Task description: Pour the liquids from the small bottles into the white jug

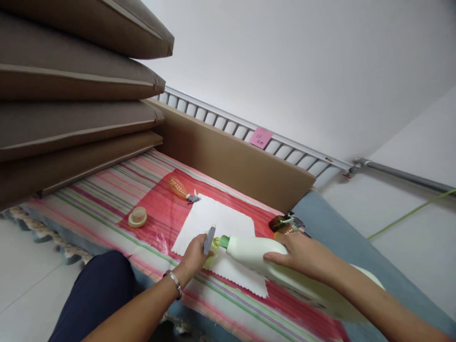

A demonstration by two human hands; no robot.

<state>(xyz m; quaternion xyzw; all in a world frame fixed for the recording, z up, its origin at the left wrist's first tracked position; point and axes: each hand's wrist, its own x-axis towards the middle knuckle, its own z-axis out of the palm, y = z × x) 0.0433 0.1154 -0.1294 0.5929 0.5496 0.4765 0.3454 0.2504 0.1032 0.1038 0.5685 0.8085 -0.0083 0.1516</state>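
Observation:
My right hand (297,249) grips a large pale green bottle (254,251), tipped on its side. Its green neck (224,242) points left and meets the mouth of a small, clear yellowish bottle (213,254). That small bottle is in my left hand (195,254), together with a slim grey piece (209,240) that looks like a spray head. My fingers partly hide both. Beneath lies a white cloth (228,218) with zigzag edges. Whether liquid is flowing I cannot tell.
An amber spray bottle (179,187) lies beyond the white cloth on red plastic sheeting (156,209). At left sits a round pale cap (137,216). Dark and amber bottles (283,223) lie right. Stacked brown cushions (78,76) rise at left, a radiator (213,121) behind.

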